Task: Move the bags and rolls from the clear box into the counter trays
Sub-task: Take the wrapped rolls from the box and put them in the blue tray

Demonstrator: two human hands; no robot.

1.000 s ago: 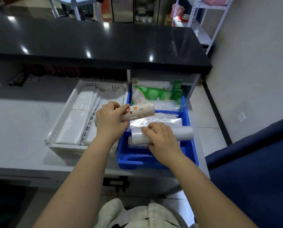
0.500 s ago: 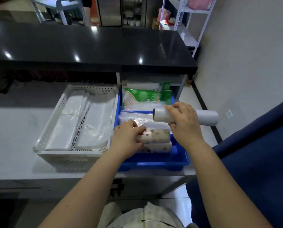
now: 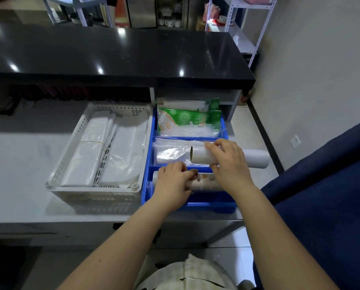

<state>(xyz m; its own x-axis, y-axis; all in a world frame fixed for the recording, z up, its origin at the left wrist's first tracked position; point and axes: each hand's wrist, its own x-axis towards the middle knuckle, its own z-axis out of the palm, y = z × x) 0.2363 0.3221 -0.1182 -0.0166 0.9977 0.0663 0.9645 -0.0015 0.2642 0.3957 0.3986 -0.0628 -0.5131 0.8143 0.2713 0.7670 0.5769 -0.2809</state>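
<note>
Down into the near compartment of the blue tray (image 3: pixel 208 204) has gone the printed roll (image 3: pixel 206 181), my left hand (image 3: pixel 173 183) curled on it, gripping as far as I can see. My right hand (image 3: pixel 230 162) grips the white roll (image 3: pixel 202 156), lifted above the middle compartment's clear bags (image 3: pixel 170 152).

Blue tray (image 3: pixel 195 204), white basket (image 3: pixel 68 152) — green starburst-printed packet (image 3: pixel 185 120).

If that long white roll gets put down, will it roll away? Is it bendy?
It probably would roll: the white roll is a smooth round tube, so the blue tray walls should stop it, like the printed roll the left hand grips. Likely stiff, not bendy: a cardboard core shows at its end, and the right hand holds it level.
</note>
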